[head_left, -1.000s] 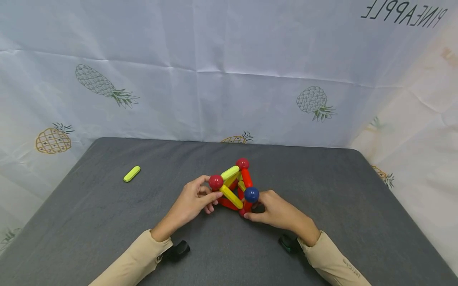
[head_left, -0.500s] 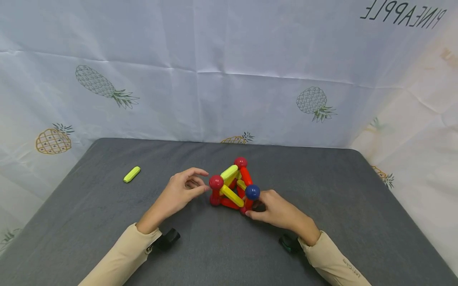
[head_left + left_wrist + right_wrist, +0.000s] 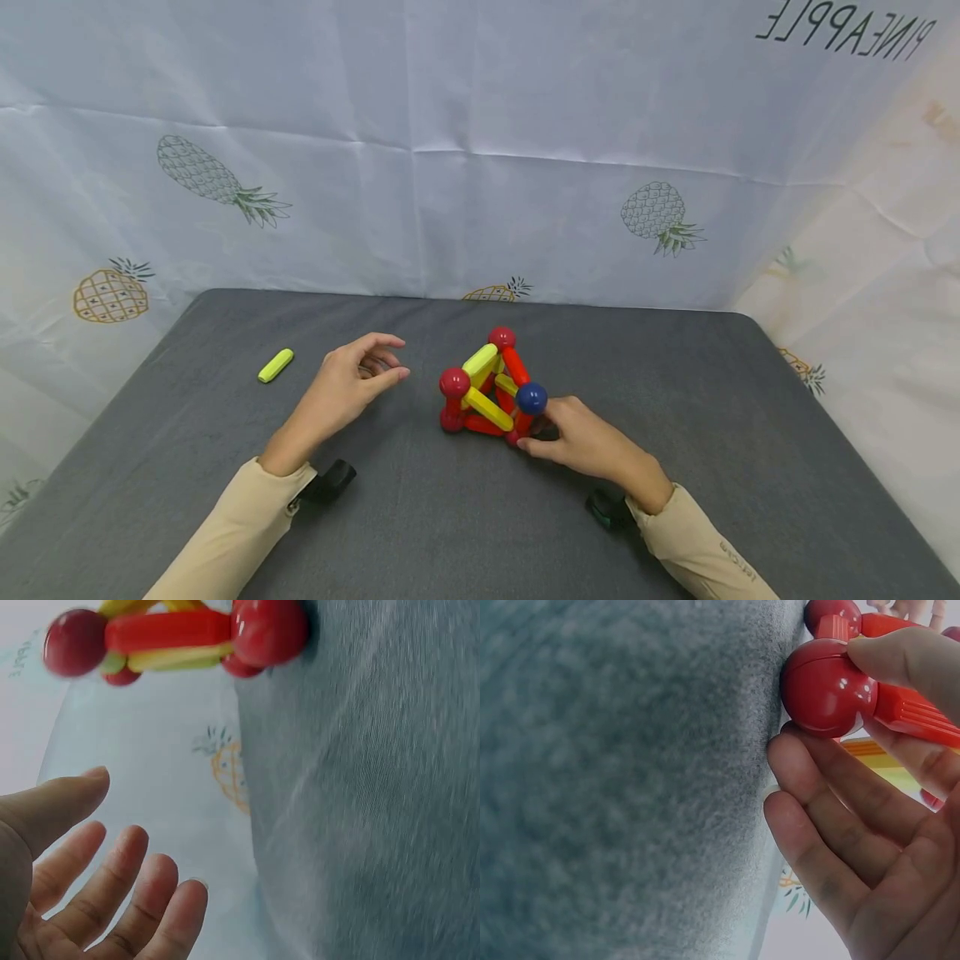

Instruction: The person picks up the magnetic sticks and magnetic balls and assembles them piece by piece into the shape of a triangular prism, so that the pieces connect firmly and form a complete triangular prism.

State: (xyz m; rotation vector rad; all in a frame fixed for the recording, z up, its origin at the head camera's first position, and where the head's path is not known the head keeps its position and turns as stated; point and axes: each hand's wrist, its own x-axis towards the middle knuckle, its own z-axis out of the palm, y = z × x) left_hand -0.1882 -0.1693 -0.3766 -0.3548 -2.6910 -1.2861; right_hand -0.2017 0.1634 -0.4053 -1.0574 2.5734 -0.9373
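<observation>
A frame of magnetic building rods and balls (image 3: 489, 409) stands on the grey table in the head view. Red, yellow and lime rods join its red balls, and one blue ball (image 3: 532, 398) tops its right corner. My right hand (image 3: 588, 442) pinches the lower right corner; in the right wrist view thumb and fingers are around a red ball (image 3: 829, 688) there. To the left of the frame, my left hand (image 3: 341, 387) hovers with relaxed, parted fingers and holds nothing. Farther left lies a loose lime rod (image 3: 276, 366).
The grey table (image 3: 465, 533) extends around both forearms. Behind it hangs a pale curtain (image 3: 450, 225) printed with pineapples. A dark wrist camera (image 3: 330, 482) sits below the left hand, another (image 3: 606, 508) below the right.
My left hand has let go of the frame's left corner and moved left, towards the loose lime rod. The frame has turned slightly, while the right hand keeps its pinch.
</observation>
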